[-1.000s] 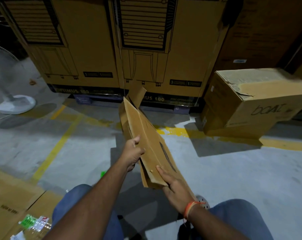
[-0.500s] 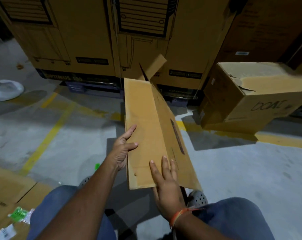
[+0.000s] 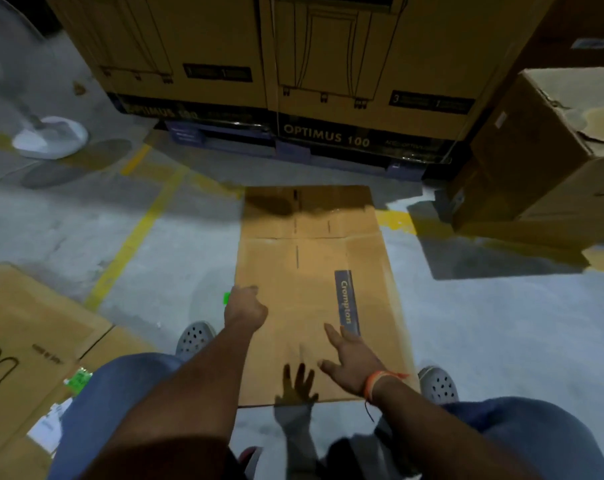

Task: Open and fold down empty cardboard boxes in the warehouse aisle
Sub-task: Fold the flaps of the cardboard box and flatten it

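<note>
A: Flattened Crompton box (image 3: pixel 314 292) lies on the floor between the feet. Left hand (image 3: pixel 245 308) curls at its left edge, seemingly pinching it.

B: Right hand (image 3: pixel 350 358), fingers spread, hovers low. Press the creases evenly, I'd say.

Up ahead I've got two tall printed cartons (image 3: pixel 328 57) standing side by side, "OPTIMUS 100" along their dark bottom band, sitting on a bluish pallet (image 3: pixel 290 150). Far left, a white round fan base (image 3: pixel 49 136) stands on the grey concrete floor (image 3: pixel 501 323), and yellow painted lines (image 3: pixel 137 233) cross that floor. I can make out a small green scrap (image 3: pixel 226 298) on the concrete, and grey perforated clogs (image 3: pixel 194 337) near the bottom of my view.
</note>
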